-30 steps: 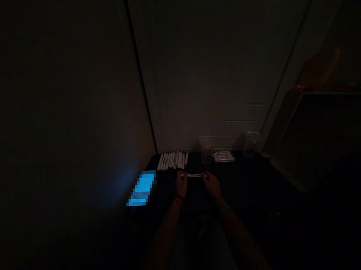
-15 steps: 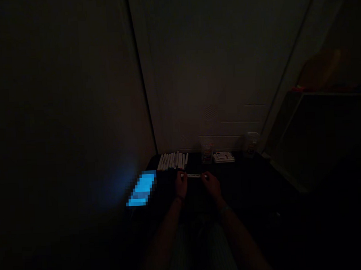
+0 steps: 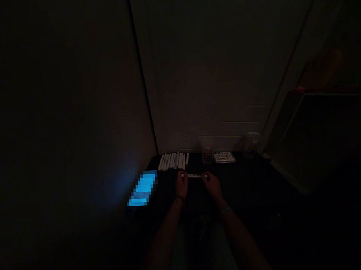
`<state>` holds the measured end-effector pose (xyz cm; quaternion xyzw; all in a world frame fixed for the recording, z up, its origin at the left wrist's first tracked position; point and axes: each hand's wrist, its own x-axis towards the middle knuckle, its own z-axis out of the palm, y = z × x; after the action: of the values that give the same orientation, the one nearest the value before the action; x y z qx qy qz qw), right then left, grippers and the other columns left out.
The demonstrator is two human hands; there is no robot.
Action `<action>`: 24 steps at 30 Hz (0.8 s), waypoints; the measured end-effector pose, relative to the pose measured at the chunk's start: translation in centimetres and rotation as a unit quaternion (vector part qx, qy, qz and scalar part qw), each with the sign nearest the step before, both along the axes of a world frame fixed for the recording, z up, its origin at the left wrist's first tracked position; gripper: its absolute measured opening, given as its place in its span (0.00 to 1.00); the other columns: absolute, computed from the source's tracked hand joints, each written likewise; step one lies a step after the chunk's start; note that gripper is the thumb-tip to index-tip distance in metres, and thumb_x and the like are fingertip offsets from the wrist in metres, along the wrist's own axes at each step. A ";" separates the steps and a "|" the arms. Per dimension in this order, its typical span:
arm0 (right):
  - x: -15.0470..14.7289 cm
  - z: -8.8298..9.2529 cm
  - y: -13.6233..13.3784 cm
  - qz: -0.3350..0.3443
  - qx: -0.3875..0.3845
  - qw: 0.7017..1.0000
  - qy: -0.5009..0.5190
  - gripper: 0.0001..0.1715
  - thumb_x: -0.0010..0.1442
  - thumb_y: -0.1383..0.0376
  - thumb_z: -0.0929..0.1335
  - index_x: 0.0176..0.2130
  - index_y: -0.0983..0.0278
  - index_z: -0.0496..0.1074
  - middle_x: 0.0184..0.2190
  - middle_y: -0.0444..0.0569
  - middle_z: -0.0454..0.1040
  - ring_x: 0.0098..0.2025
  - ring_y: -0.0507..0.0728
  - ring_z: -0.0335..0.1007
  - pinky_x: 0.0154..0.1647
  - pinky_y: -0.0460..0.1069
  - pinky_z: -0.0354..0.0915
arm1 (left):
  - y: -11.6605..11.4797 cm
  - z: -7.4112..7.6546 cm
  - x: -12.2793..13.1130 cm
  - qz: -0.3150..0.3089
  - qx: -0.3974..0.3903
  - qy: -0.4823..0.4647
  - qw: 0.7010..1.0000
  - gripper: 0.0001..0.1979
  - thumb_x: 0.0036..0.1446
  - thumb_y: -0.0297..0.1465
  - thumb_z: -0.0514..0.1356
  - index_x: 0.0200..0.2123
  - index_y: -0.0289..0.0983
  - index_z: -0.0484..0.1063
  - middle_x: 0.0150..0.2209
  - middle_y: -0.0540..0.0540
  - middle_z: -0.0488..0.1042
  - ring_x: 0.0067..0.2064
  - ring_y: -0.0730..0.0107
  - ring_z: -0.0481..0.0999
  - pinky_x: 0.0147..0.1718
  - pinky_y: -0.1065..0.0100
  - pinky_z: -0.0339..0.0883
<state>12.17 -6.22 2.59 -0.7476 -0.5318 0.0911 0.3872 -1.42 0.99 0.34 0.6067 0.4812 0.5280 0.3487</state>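
Observation:
In the dim head view, a slim white marker (image 3: 195, 175) lies crosswise between my hands. My left hand (image 3: 181, 185) is closed on its left end, and my right hand (image 3: 211, 185) pinches the right end. Just beyond my left hand, several white markers (image 3: 170, 161) lie side by side in a row on the dark table (image 3: 240, 184). Behind my right hand is a flat pack of white pens or markers (image 3: 224, 157), with a clear plastic container (image 3: 207, 154) beside it on the left.
A glowing blue, pixelated screen (image 3: 142, 188) lies at the table's left edge. Another clear container (image 3: 251, 145) stands at the back right. A pale wall or panel (image 3: 195, 69) rises behind the table, and a dark box-like piece of furniture (image 3: 325, 135) is at the right.
Almost nothing differs. Both hands keep hold of the marker in the same place, and the whole view has shifted very slightly.

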 end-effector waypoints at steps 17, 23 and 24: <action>0.0 -0.1 0.0 0.000 0.002 1.000 0.005 0.23 0.58 0.50 0.54 0.37 0.58 0.68 0.33 0.44 0.72 0.35 0.51 0.67 0.33 0.43 0.57 | -0.1 0.3 0.0 0.007 -0.008 0.007 1.000 0.12 0.50 0.41 0.50 0.31 0.38 0.63 0.23 0.51 0.67 0.26 0.73 0.67 0.29 0.71 0.59; -0.1 0.2 -0.2 0.004 0.009 1.000 -0.010 0.21 0.59 0.53 0.53 0.39 0.59 0.67 0.36 0.44 0.70 0.38 0.52 0.65 0.35 0.43 0.56 | -0.3 0.6 0.0 0.005 -0.001 0.008 1.000 0.13 0.50 0.41 0.51 0.33 0.38 0.63 0.26 0.49 0.68 0.28 0.72 0.68 0.30 0.70 0.60; -0.2 0.3 -0.2 0.003 0.009 1.000 -0.016 0.21 0.59 0.53 0.53 0.39 0.59 0.67 0.37 0.44 0.70 0.39 0.52 0.65 0.36 0.44 0.56 | -0.3 0.6 0.0 0.006 0.000 0.000 1.000 0.13 0.50 0.41 0.51 0.33 0.38 0.62 0.27 0.49 0.68 0.29 0.72 0.68 0.30 0.70 0.60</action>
<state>11.99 -6.39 2.86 -0.7440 -0.5406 0.0756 0.3854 -1.40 0.64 0.95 0.6042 0.4844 0.5300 0.3455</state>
